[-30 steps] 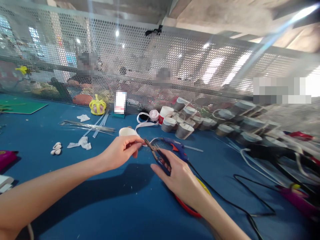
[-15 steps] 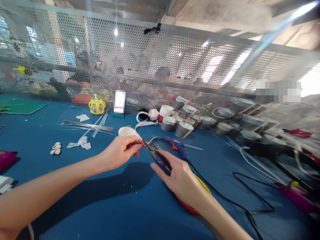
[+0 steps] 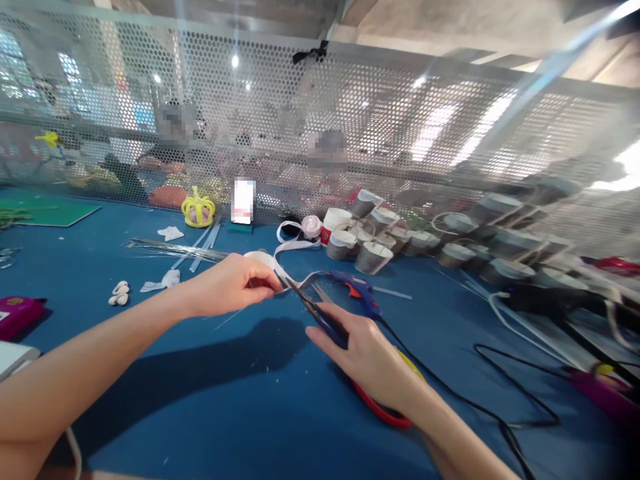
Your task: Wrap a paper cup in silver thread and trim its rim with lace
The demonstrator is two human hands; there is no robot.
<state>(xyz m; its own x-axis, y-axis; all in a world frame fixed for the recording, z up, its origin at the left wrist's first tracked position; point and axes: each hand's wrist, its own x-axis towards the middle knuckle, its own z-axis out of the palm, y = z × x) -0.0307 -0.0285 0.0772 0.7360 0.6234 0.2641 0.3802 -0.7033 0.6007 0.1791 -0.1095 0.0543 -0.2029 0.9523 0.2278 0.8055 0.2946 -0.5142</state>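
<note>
My left hand (image 3: 245, 283) is closed in a pinch beside a white cup (image 3: 260, 259), which it partly covers. What the fingertips hold is thin and cannot be made out; a fine wire-like line shows below the hand. My right hand (image 3: 355, 340) is wrapped round pliers with dark blue handles (image 3: 331, 327), whose jaws point at the left fingertips. White ribbon (image 3: 281, 257) curls just behind the jaws. Under my right hand lie red and yellow looped handles (image 3: 383, 407), mostly hidden. A blue glue gun (image 3: 357, 290) rests just beyond the right hand.
Grey cups (image 3: 374, 257) crowd the back right before a perforated metal screen (image 3: 280, 127). A phone (image 3: 243, 201), a yellow crown-like piece (image 3: 199, 208) and thin wires (image 3: 175, 248) are at the back left. A black cable (image 3: 445, 387) crosses the right side.
My left hand has shifted slightly left, away from the plier jaws, and now covers more of the cup. The right hand keeps the pliers. The whole view has shifted slightly.
</note>
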